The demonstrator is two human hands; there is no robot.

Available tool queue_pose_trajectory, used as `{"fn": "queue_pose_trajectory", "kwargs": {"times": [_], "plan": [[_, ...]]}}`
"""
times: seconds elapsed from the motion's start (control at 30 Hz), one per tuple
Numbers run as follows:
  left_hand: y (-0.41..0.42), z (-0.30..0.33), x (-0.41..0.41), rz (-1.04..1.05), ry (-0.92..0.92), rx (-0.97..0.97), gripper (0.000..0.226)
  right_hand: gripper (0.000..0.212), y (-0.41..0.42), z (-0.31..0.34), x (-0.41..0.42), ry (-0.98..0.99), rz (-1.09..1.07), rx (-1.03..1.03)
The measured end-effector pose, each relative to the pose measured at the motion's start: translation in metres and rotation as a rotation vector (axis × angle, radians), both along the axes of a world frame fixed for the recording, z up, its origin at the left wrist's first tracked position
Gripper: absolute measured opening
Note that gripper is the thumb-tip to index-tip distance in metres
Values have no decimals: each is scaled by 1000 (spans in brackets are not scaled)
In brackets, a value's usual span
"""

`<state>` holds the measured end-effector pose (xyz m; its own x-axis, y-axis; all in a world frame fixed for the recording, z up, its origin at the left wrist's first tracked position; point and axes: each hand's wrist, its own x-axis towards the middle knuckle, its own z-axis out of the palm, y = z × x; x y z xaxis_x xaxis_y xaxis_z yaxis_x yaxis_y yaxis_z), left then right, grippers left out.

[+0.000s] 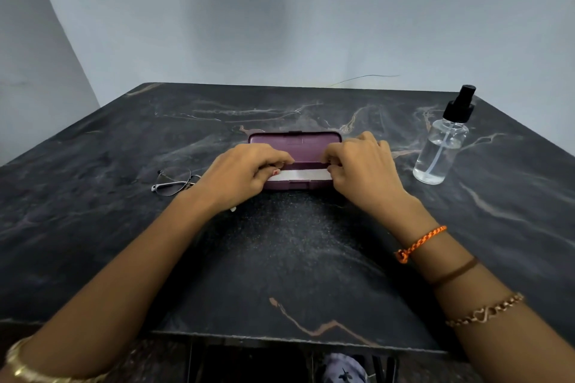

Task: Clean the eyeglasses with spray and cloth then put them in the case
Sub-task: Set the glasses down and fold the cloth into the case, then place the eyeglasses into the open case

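Both hands work at a purple eyeglass case (295,142) lying open on a dark marble table (311,258), its long axis running left to right between them. The left hand (239,172) and right hand (362,165) curl their fingertips onto a folded white cloth (298,175) inside the case, apparently pinching its ends. The eyeglasses (172,181) lie folded just beside the left wrist, outside the case. The spray bottle (441,146) stands upright well to the right, nearer the right hand

Purple case (295,142), white cloth (298,176), clear black-capped spray bottle (441,149), black marbled table (280,258)
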<state>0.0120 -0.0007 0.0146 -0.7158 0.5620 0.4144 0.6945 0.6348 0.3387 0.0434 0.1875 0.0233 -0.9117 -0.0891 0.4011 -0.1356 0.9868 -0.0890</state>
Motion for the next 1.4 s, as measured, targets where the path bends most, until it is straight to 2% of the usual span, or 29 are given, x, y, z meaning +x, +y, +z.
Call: {"fn": "queue_pose_trajectory", "kwargs": {"times": [0.23,0.43,0.57,0.67,0.77,0.97,1.1,1.23,1.4], "plan": [[-1,-2,-2,24,76,114,23,23,2,-6,-3,66,45,-140],[-4,2,-2,78,203,232,20,24,-4,-3,1,350,137,-249],[-12,8,-5,191,287,260,20,24,-14,-5,9,449,198,-234],[-32,14,-10,356,325,319,18,20,-26,-8,16,512,260,-159],[-66,10,-12,564,255,374,16,17,-42,-15,22,526,346,-100],[-114,-4,-9,853,-68,414,27,18,-63,-22,30,434,425,-41],[-118,-4,-10,837,-233,345,29,13,-66,-23,31,382,412,-55],[-122,-5,-13,736,-310,342,12,19,-73,-25,27,337,332,-17],[-123,-6,-13,627,-341,236,26,12,-87,-25,20,307,281,3]]}}
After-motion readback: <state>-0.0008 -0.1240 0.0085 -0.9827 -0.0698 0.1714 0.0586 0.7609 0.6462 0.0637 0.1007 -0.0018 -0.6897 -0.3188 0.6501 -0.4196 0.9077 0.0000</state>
